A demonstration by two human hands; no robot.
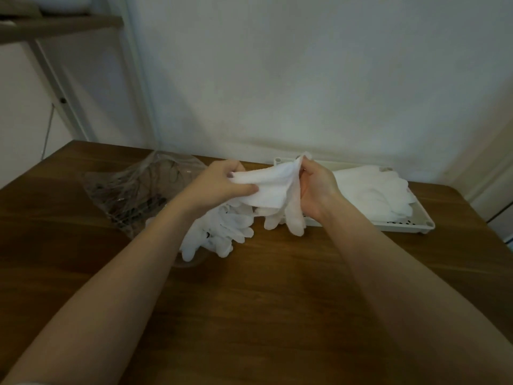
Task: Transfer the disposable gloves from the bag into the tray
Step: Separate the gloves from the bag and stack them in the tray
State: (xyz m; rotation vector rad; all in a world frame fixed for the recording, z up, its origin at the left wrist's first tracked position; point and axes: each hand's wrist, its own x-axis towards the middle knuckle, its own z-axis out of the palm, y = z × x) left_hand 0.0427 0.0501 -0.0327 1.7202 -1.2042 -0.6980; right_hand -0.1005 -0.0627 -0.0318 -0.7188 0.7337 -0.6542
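Note:
A white glove (273, 190) is stretched between both hands above the wooden table. My left hand (222, 182) pinches its left part, and my right hand (316, 184) grips its cuff end, with the glove's fingers hanging down. Under my left forearm a heap of white gloves (222, 232) spills from the mouth of a crumpled clear plastic bag (138, 187). To the right stands a white tray (416, 225) with several white gloves (374, 190) lying flat in it.
The brown wooden table (277, 287) runs up to a white wall. A wooden shelf with a metal frame (55, 29) stands at the upper left. The table's right edge is close beyond the tray.

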